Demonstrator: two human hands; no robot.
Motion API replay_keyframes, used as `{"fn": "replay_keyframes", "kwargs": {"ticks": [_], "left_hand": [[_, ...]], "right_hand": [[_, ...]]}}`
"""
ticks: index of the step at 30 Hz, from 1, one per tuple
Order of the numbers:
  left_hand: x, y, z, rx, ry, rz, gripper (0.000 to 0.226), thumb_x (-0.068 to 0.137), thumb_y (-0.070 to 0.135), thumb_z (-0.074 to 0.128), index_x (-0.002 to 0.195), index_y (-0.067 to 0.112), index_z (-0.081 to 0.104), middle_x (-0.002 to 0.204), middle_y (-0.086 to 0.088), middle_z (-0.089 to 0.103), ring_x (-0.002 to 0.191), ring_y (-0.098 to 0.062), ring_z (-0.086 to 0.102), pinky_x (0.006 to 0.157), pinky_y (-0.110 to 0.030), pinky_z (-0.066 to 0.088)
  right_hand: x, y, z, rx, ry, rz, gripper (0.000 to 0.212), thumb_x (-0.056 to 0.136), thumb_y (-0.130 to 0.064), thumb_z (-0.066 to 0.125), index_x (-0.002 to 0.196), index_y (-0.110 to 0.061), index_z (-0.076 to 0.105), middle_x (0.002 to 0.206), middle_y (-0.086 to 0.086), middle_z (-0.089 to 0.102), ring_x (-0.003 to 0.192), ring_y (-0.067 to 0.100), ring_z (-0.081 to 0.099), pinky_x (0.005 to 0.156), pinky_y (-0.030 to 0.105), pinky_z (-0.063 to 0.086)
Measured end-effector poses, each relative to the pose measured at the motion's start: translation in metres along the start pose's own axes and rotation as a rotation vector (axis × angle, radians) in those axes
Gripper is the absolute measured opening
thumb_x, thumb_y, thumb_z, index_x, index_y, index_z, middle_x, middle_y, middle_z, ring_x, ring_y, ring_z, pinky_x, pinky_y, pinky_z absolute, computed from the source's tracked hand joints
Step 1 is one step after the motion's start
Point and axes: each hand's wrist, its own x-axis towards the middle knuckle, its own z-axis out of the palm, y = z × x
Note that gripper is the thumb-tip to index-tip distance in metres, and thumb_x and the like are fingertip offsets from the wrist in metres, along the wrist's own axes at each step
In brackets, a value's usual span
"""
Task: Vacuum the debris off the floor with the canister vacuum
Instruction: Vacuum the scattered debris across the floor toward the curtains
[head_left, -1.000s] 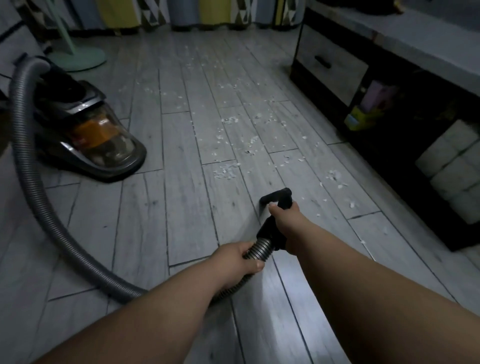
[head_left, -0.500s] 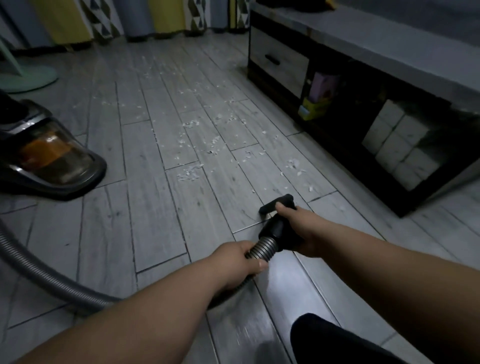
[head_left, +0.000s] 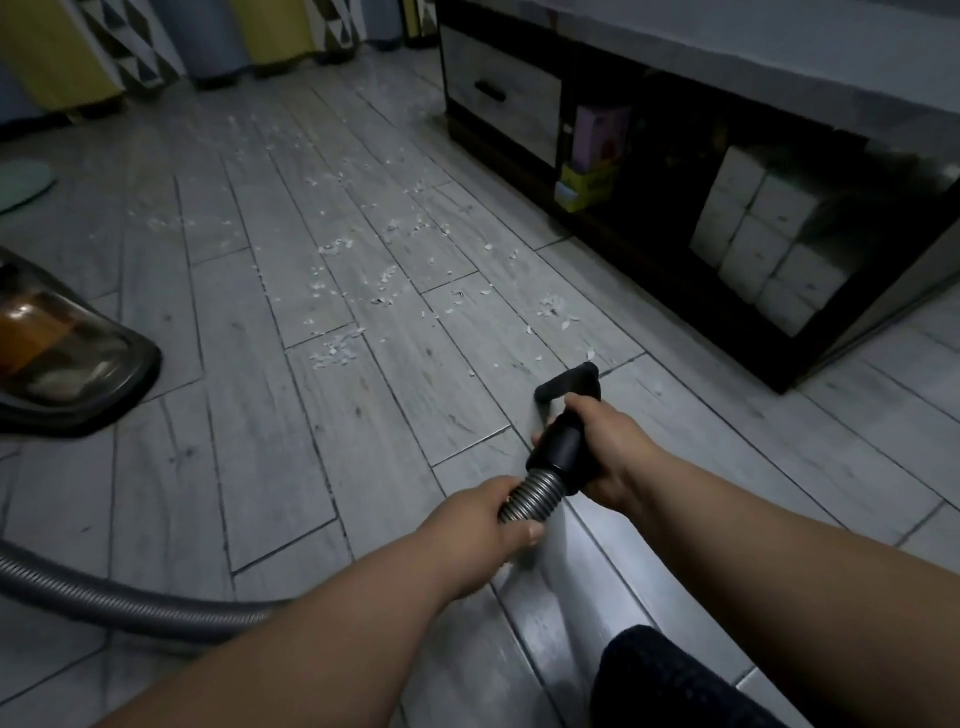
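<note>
Debris (head_left: 336, 354): pale flakes scattered over the grey plank floor (head_left: 249, 467). They are densest in a band from mid-room toward the curtains (head_left: 57, 57). One cluster lies left of and beyond the nozzle (head_left: 569, 383), and loose flecks lie just past its tip, toward the cabinet (head_left: 779, 62). The boards nearest the person show a dull sheen.

Nozzle: black, tip low over a board joint. Contact with the floor cannot be told.

Right hand (head_left: 615, 457): fingers wrapped round the black cuff (head_left: 563, 452) behind the nozzle. Left hand (head_left: 475, 538): fingers wrapped round the ribbed hose (head_left: 130, 608) just behind that cuff. The hose passes under the left forearm and runs out at the left edge.

Canister vacuum (head_left: 62, 364): on the floor at the left edge, partly cropped, with an orange-tinted clear bin. It sits well apart from the nozzle.

Room: a low dark cabinet with a grey top runs along the right side. Its drawer (head_left: 498, 109) is at the far end. A pink box (head_left: 600, 137) stands above a yellow one (head_left: 587, 182) in an open bay, and white boxes (head_left: 769, 244) are stacked in the next. A green round base (head_left: 21, 182) is at far left, and a dark-clothed knee (head_left: 675, 680) at the bottom.
</note>
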Motion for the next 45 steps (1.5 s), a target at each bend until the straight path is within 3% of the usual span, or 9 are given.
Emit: {"fn": "replay_keyframes", "kwargs": {"ticks": [3, 6, 11, 15, 20, 29, 35, 41, 45], "left_hand": [[0.008, 0.008, 0.006, 0.114, -0.036, -0.005, 0.052, 0.087, 0.042, 0.059, 0.132, 0.028, 0.039, 0.112, 0.001, 0.057, 0.094, -0.015, 0.053, 0.078, -0.025, 0.041], [0.014, 0.013, 0.009, 0.143, -0.034, -0.019, 0.059, 0.084, 0.043, 0.063, 0.132, 0.025, 0.034, 0.106, 0.003, 0.054, 0.091, -0.015, 0.054, 0.074, -0.025, 0.041], [0.020, 0.014, 0.008, 0.216, -0.055, -0.059, 0.058, 0.081, 0.041, 0.066, 0.130, 0.024, 0.040, 0.118, -0.001, 0.057, 0.099, -0.017, 0.055, 0.078, -0.025, 0.043], [0.021, 0.003, 0.011, 0.275, -0.117, -0.083, 0.062, 0.083, 0.037, 0.065, 0.136, 0.026, 0.036, 0.124, -0.003, 0.056, 0.108, -0.019, 0.055, 0.083, -0.024, 0.042], [0.018, -0.011, 0.014, 0.364, -0.154, -0.111, 0.055, 0.086, 0.036, 0.063, 0.133, 0.020, 0.039, 0.127, -0.005, 0.055, 0.112, -0.020, 0.054, 0.088, -0.024, 0.042], [0.021, -0.004, 0.024, 0.326, -0.130, -0.121, 0.052, 0.085, 0.044, 0.061, 0.126, 0.018, 0.042, 0.119, -0.006, 0.058, 0.104, -0.021, 0.056, 0.076, -0.024, 0.040], [0.029, 0.016, 0.031, 0.090, 0.029, -0.092, 0.092, 0.078, 0.045, 0.068, 0.147, 0.023, 0.012, 0.132, 0.000, 0.052, 0.112, -0.021, 0.055, 0.081, -0.025, 0.041], [0.028, 0.020, 0.036, -0.047, 0.013, -0.094, 0.067, 0.068, 0.041, 0.075, 0.122, 0.026, 0.039, 0.105, 0.006, 0.060, 0.092, -0.013, 0.061, 0.076, -0.027, 0.050], [0.024, 0.013, 0.036, 0.028, -0.025, -0.128, 0.049, 0.077, 0.036, 0.067, 0.116, 0.018, 0.043, 0.102, 0.002, 0.058, 0.090, -0.013, 0.058, 0.067, -0.026, 0.045]], "right_hand": [[0.000, -0.008, -0.006, -0.036, 0.007, -0.029, 0.037, 0.096, -0.027, 0.054, 0.130, -0.021, 0.041, 0.100, 0.019, 0.062, 0.069, 0.030, 0.072, 0.060, 0.042, 0.058], [0.001, -0.014, -0.008, -0.108, 0.057, -0.047, 0.042, 0.095, -0.029, 0.055, 0.132, -0.020, 0.037, 0.118, 0.022, 0.060, 0.096, 0.037, 0.067, 0.082, 0.053, 0.056], [0.003, -0.016, 0.006, -0.249, 0.079, -0.041, 0.058, 0.094, -0.032, 0.056, 0.143, -0.024, 0.026, 0.112, 0.011, 0.056, 0.086, 0.026, 0.062, 0.070, 0.040, 0.055], [0.007, 0.003, 0.011, -0.296, 0.105, -0.068, 0.070, 0.093, -0.030, 0.058, 0.148, -0.036, 0.016, 0.120, 0.008, 0.054, 0.097, 0.029, 0.059, 0.090, 0.050, 0.052], [0.006, 0.021, 0.009, -0.280, 0.069, -0.045, 0.083, 0.092, -0.029, 0.060, 0.148, -0.046, 0.002, 0.122, 0.003, 0.051, 0.105, 0.029, 0.057, 0.096, 0.052, 0.049], [0.003, 0.013, 0.000, -0.324, 0.065, -0.021, 0.073, 0.092, -0.031, 0.061, 0.147, -0.038, 0.014, 0.125, 0.008, 0.053, 0.105, 0.030, 0.059, 0.094, 0.054, 0.050], [-0.003, 0.016, -0.004, -0.228, 0.068, 0.012, 0.072, 0.092, -0.031, 0.062, 0.146, -0.042, 0.017, 0.119, 0.004, 0.054, 0.100, 0.030, 0.061, 0.088, 0.052, 0.053], [-0.008, 0.032, -0.013, -0.222, 0.053, 0.017, 0.071, 0.090, -0.026, 0.066, 0.144, -0.037, 0.021, 0.101, 0.001, 0.059, 0.080, 0.022, 0.065, 0.050, 0.030, 0.053], [-0.010, 0.040, -0.020, -0.178, 0.004, 0.066, 0.066, 0.088, -0.030, 0.068, 0.140, -0.034, 0.028, 0.108, 0.007, 0.062, 0.092, 0.028, 0.066, 0.076, 0.043, 0.057]]}}
